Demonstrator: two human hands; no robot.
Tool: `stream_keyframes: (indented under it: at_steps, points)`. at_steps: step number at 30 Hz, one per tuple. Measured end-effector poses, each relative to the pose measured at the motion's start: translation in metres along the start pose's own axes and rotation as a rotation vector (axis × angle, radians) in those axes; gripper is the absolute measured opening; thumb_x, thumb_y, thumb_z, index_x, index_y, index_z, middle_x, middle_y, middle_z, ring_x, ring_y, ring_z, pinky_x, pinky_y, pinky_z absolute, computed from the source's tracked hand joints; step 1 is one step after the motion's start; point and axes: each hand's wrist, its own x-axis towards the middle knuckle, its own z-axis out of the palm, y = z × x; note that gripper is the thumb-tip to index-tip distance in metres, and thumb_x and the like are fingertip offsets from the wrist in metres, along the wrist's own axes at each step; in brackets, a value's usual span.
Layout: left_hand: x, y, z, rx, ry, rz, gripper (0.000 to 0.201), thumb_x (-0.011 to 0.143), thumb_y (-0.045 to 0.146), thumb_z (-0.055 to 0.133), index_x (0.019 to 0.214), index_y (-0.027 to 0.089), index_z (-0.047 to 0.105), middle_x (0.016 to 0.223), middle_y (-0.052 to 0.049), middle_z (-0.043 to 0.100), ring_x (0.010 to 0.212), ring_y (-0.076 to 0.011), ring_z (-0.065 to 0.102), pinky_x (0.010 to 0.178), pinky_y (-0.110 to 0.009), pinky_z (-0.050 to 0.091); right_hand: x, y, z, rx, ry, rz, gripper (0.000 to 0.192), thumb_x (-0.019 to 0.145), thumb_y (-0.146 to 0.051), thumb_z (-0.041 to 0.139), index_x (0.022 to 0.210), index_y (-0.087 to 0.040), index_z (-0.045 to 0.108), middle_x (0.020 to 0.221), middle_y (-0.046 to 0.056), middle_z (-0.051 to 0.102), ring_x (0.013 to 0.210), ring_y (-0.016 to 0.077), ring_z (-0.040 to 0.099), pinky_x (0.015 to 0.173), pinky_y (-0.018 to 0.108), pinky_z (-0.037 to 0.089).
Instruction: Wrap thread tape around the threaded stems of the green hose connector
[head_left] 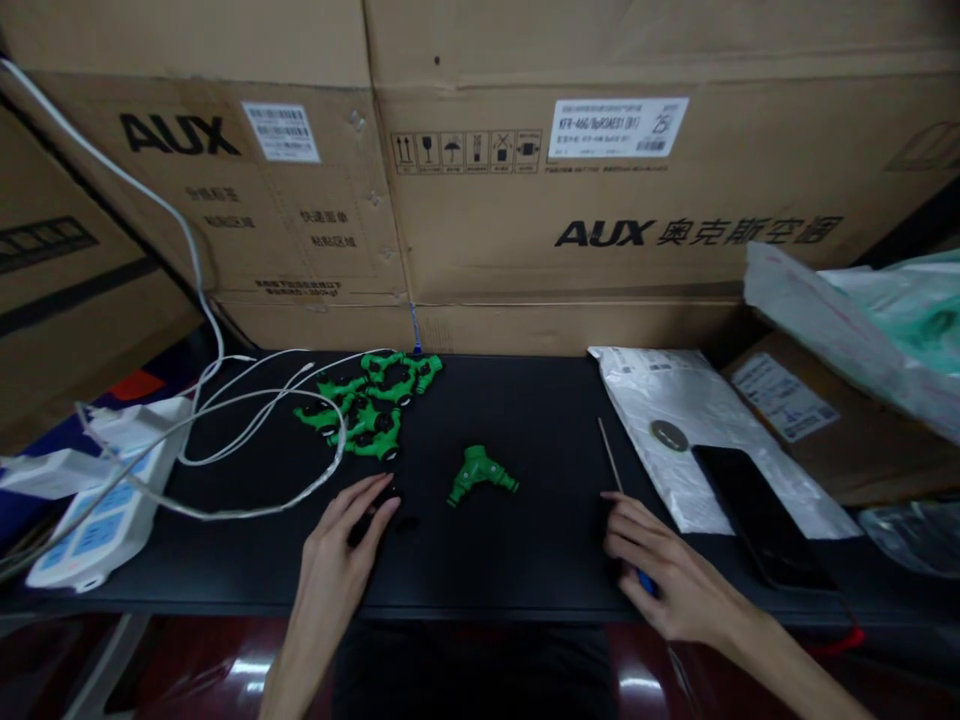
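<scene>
In the head view my right hand (656, 565) is wrapped round a screwdriver (610, 452). Its thin metal shaft points away from me, and a bit of blue handle shows below the fingers. My left hand (341, 550) is at the near left of the black table, thumb and fingers curled toward each other. Something small and dark with a bright speck shows at its fingertips, too hard to make out. Between the hands lies a single green three-way hose connector (478, 474). Just beyond my left hand sits a pile of similar green connectors with black parts (371, 405).
White cables (277, 512) loop over the left side from a power strip (112, 520). On the right, a white plastic mailer (649, 400) bears a coin-like disc (668, 435) and a black phone (757, 515). Large cardboard boxes (480, 240) stand along the back.
</scene>
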Motion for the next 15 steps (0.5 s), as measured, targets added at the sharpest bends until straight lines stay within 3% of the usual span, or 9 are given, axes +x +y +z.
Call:
stream_keyframes:
  at_steps: [4,8,12,14,15]
  points:
    - [-0.004,0.005,-0.001,-0.007,0.065,-0.035,0.036,0.098,0.049,0.058,0.122,0.025,0.073,0.128,-0.006,0.069,0.117,-0.0248,0.068,0.098,-0.036,0.057,-0.024,0.008,0.004,-0.122,0.125,0.093,0.018,0.089,-0.011,0.055,0.098,-0.021,0.067,0.099,0.008,0.069,0.106,0.0267,0.067,0.109,0.056,0.053]
    - [-0.007,0.008,-0.002,-0.025,0.219,0.032,0.031,0.097,0.043,0.062,0.116,0.023,0.075,0.12,-0.006,0.072,0.111,-0.0246,0.069,0.098,-0.037,0.055,-0.047,0.011,0.008,-0.23,0.268,0.158,0.018,0.093,-0.012,0.056,0.104,-0.02,0.067,0.105,0.009,0.069,0.106,0.0269,0.067,0.108,0.055,0.051]
    - [-0.026,0.025,0.005,-0.211,0.336,-0.033,0.026,0.1,0.038,0.058,0.114,0.022,0.074,0.11,-0.006,0.075,0.098,-0.0228,0.071,0.092,-0.038,0.056,-0.039,-0.023,0.02,-0.239,0.385,0.222,0.025,0.095,-0.011,0.056,0.117,-0.017,0.066,0.117,0.012,0.066,0.117,0.0279,0.063,0.115,0.054,0.042]
    - [-0.044,0.042,0.015,-0.352,0.198,-0.134,0.035,0.107,0.038,0.041,0.124,0.026,0.07,0.111,-0.007,0.075,0.101,-0.0239,0.071,0.089,-0.04,0.058,-0.021,-0.056,0.032,-0.05,0.521,0.373,0.029,0.095,-0.01,0.057,0.121,-0.021,0.067,0.124,0.01,0.065,0.12,0.0271,0.063,0.11,0.048,0.048]
    - [-0.053,0.052,0.02,-0.383,-0.014,-0.101,0.038,0.108,0.04,0.037,0.123,0.027,0.07,0.115,-0.008,0.074,0.107,-0.026,0.069,0.091,-0.043,0.058,-0.011,-0.075,0.039,0.126,0.578,0.411,0.034,0.102,-0.015,0.048,0.132,-0.022,0.061,0.127,0.011,0.065,0.118,0.0257,0.064,0.102,0.044,0.053]
